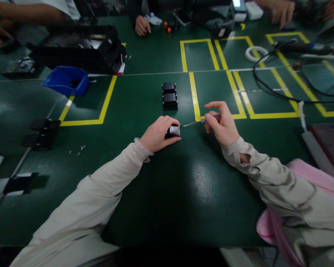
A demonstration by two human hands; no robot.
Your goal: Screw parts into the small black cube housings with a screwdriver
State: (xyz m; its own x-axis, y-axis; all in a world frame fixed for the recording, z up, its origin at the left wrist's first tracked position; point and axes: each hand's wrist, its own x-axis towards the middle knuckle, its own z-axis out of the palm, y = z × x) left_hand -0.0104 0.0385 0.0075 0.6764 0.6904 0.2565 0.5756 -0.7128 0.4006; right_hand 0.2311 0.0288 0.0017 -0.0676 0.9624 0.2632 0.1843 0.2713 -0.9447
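Note:
My left hand point(161, 134) is closed around a small black box point(173, 131) with a pale, shiny face, holding it against the green table. In my right hand point(222, 124) is a thin screwdriver point(193, 123), gripped by its handle between thumb and fingers. Its metal shaft points left, and the tip reaches the right edge of the box; whether it sits in a screw is too small to tell. Beyond my hands stand two similar black boxes point(169, 96), one behind the other, with small shiny points along their sides.
A few tiny screws point(78, 154) lie at left, near more black parts point(46, 134). Farther back are a blue bin point(68, 79) and a black crate point(80, 50). A white ring point(256, 54) and a black cable point(267, 87) lie at right. Co-workers' hands point(142, 26) show across the table.

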